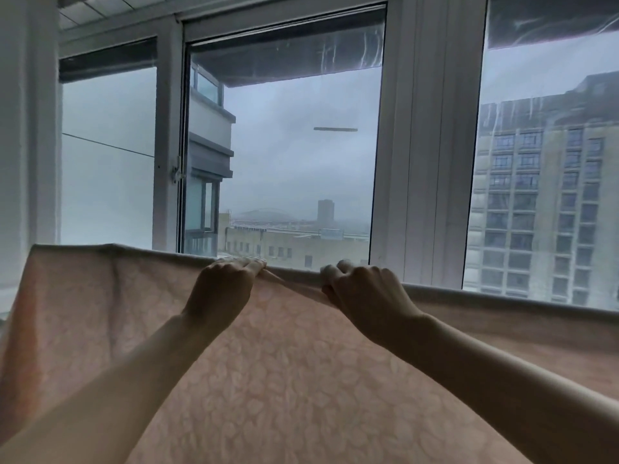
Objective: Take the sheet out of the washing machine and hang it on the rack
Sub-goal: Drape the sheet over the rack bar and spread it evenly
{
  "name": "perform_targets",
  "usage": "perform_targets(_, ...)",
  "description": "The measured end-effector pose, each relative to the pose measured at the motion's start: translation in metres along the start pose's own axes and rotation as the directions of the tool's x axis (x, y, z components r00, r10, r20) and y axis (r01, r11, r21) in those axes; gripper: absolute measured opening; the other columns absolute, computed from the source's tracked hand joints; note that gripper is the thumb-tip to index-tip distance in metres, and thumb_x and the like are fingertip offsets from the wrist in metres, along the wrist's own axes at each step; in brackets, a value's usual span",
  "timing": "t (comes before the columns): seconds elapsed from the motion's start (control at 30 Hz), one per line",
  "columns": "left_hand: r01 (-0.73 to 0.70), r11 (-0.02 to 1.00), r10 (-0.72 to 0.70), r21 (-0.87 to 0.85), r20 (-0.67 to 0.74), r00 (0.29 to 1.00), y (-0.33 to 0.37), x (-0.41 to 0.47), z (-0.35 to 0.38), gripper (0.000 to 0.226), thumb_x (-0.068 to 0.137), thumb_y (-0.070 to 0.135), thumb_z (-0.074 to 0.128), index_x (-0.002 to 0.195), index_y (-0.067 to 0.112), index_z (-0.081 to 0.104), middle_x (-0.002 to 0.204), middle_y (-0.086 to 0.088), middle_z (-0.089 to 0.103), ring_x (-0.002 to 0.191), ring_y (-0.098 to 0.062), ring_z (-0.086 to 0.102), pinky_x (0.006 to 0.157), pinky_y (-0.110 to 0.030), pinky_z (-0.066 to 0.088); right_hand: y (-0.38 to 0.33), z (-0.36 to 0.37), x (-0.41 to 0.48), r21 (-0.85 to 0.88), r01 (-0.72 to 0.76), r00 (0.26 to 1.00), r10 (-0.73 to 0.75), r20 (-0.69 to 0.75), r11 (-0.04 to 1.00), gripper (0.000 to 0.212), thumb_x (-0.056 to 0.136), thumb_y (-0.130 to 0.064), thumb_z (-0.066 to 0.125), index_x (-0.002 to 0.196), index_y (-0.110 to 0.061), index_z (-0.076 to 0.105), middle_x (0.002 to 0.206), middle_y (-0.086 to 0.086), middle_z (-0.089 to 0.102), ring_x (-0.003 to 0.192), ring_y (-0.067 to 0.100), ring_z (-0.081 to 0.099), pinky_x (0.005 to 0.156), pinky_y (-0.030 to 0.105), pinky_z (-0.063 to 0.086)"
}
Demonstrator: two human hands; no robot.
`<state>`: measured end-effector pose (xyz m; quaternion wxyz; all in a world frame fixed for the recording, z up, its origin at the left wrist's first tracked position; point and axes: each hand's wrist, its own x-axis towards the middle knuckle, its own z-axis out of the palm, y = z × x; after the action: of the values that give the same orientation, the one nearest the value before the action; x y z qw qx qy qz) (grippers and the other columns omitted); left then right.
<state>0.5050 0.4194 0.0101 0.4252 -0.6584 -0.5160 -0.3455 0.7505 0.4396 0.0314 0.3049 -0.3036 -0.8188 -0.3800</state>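
Observation:
A pale pink sheet (100,296) with a faint leaf pattern hangs spread across the lower half of the head view, draped over a horizontal bar that it hides. My left hand (222,284) grips the sheet's top fold near the middle, fingers curled over the edge. My right hand (360,289) is a hand's width to the right and pinches a bunched crease of the same fold. A taut wrinkle runs between the two hands. The washing machine is out of view.
Behind the sheet stand tall windows with white frames (425,155); the middle pane (284,162) looks out on grey sky and buildings. A white wall (26,128) borders the left side.

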Motion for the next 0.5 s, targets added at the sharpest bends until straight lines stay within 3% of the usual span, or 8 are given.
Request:
perform_targets(0.1,-0.067,0.993,0.072,0.094,-0.049,0.996,0.0,-0.003,0.0,0.016,0.081,0.006,0.073,0.096,0.007,0.075,0.087,-0.011,0.075,0.076,-0.025,0.074,0.073,-0.038,0.058,-0.009,0.012,0.007,0.042,0.054,0.998,-0.053,-0.03,0.998,0.042,0.091,-0.02,0.063,0.131,-0.022,0.051,0.096,0.0,0.064,0.071,0.019,0.065,0.053,0.035,0.055)
perform_targets(0.2,-0.061,0.998,0.064,0.021,-0.148,0.987,0.0,-0.015,-0.001,0.019,0.09,0.006,0.057,0.09,0.009,0.076,0.083,-0.008,0.075,0.075,-0.022,0.073,0.076,-0.036,0.058,-0.011,0.02,0.007,-0.007,0.108,0.994,-0.109,-0.02,0.994,0.057,0.086,-0.019,0.068,0.137,-0.026,0.044,0.104,-0.001,0.063,0.071,0.017,0.063,0.047,0.03,0.05)
perform_targets(0.5,-0.125,0.992,0.123,-0.007,-0.118,0.985,0.015,-0.045,0.01,0.028,0.087,0.01,0.049,0.089,0.015,0.077,0.084,-0.002,0.075,0.071,-0.02,0.071,0.077,-0.035,0.055,-0.017,0.024,0.013,0.036,0.135,0.99,-0.134,-0.05,0.99,0.057,0.084,-0.015,0.07,0.133,-0.026,0.043,0.114,0.001,0.06,0.078,0.021,0.064,0.052,0.034,0.053)
